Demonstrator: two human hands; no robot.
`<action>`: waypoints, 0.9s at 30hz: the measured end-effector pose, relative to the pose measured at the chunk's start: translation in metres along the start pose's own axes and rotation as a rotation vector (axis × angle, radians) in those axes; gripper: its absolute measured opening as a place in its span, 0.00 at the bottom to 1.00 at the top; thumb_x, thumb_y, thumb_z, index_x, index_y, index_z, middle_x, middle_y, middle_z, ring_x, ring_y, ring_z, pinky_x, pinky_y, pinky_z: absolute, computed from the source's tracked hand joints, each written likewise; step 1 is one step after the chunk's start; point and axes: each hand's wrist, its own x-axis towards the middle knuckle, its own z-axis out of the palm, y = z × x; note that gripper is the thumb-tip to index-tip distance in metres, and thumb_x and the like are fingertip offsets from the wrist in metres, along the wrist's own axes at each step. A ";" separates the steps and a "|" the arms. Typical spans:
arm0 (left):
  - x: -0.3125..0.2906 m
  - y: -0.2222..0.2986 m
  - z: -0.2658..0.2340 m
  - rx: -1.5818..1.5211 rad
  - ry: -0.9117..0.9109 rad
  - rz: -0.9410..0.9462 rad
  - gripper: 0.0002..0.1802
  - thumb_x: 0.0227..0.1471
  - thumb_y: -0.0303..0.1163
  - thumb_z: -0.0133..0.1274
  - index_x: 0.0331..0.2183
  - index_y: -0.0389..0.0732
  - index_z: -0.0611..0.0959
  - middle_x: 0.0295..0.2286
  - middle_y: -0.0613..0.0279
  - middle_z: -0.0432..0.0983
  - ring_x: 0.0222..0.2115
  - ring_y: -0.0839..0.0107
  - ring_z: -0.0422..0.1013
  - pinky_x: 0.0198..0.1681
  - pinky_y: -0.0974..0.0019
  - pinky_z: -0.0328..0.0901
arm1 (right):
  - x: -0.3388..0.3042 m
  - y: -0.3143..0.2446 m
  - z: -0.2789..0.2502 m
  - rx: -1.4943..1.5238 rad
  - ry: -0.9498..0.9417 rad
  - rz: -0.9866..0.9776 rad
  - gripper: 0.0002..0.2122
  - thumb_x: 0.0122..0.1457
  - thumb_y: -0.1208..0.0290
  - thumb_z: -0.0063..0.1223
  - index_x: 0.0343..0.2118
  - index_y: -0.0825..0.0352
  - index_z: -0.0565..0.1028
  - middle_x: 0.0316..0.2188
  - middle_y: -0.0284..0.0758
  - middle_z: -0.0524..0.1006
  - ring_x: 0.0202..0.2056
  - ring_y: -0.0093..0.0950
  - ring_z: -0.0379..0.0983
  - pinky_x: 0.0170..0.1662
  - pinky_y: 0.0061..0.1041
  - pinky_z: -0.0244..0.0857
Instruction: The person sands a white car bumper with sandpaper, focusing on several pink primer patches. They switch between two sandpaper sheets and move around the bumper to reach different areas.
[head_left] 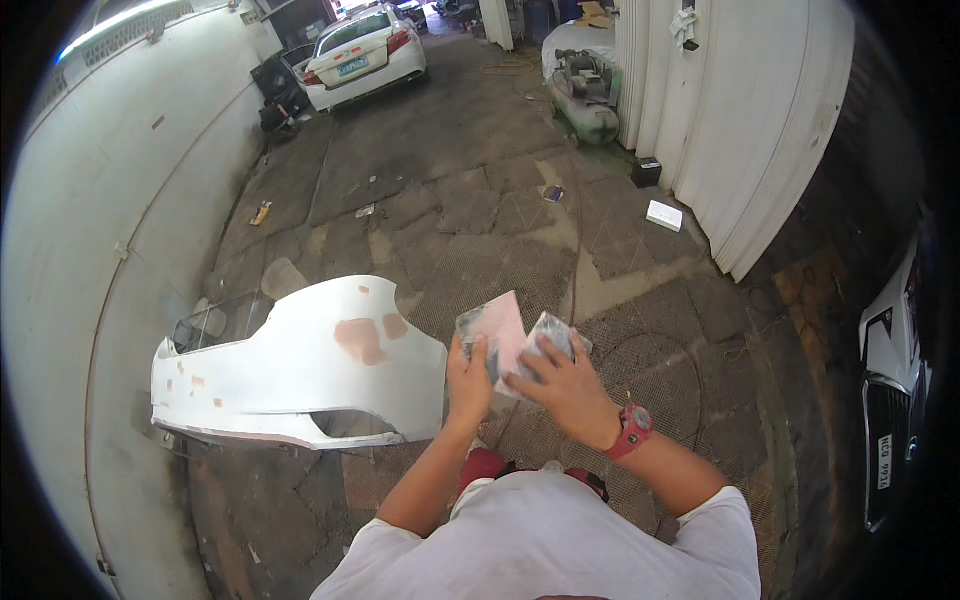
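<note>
In front of my body my left hand point(468, 382) grips a flat rectangular board point(502, 318), pinkish with grey smears, its thumb on the face. My right hand point(566, 388) is closed over a pale block point(549, 329) with dark smudges, held against or just over the board's right side; exact contact is hidden by the fingers. A red watch sits on the right wrist. To the left of my hands a white car bumper point(285, 375) is raised off the floor, with several pinkish-brown patches on its surface.
A white car point(368, 62) stands at the far left-centre. A green air compressor point(585, 105) is beside the white folding panels point(690, 120). A black box point(646, 173) and white box point(664, 216) lie nearby. Another car's front point(888, 400) is at right; a hose point(697, 375) trails there.
</note>
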 end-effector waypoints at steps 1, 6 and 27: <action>0.001 -0.005 -0.005 -0.047 0.036 0.027 0.29 0.71 0.39 0.51 0.65 0.35 0.68 0.56 0.51 0.74 0.56 0.64 0.70 0.61 0.61 0.65 | -0.002 -0.004 -0.001 0.009 -0.061 -0.031 0.27 0.54 0.78 0.59 0.58 0.48 0.79 0.59 0.37 0.73 0.67 0.47 0.63 0.68 0.71 0.45; 0.013 -0.002 -0.025 -0.421 0.089 -0.075 0.23 0.70 0.36 0.50 0.61 0.36 0.71 0.50 0.54 0.77 0.50 0.63 0.76 0.55 0.57 0.72 | 0.006 -0.015 -0.040 0.132 0.031 -0.094 0.26 0.57 0.78 0.56 0.60 0.51 0.77 0.63 0.39 0.69 0.67 0.51 0.62 0.67 0.73 0.47; -0.008 -0.009 -0.013 -0.196 -0.153 -0.130 0.22 0.71 0.37 0.51 0.59 0.35 0.76 0.50 0.55 0.79 0.50 0.70 0.73 0.56 0.65 0.66 | 0.012 0.013 -0.010 -0.059 0.061 0.186 0.26 0.57 0.75 0.54 0.60 0.49 0.76 0.63 0.40 0.70 0.68 0.52 0.60 0.65 0.78 0.43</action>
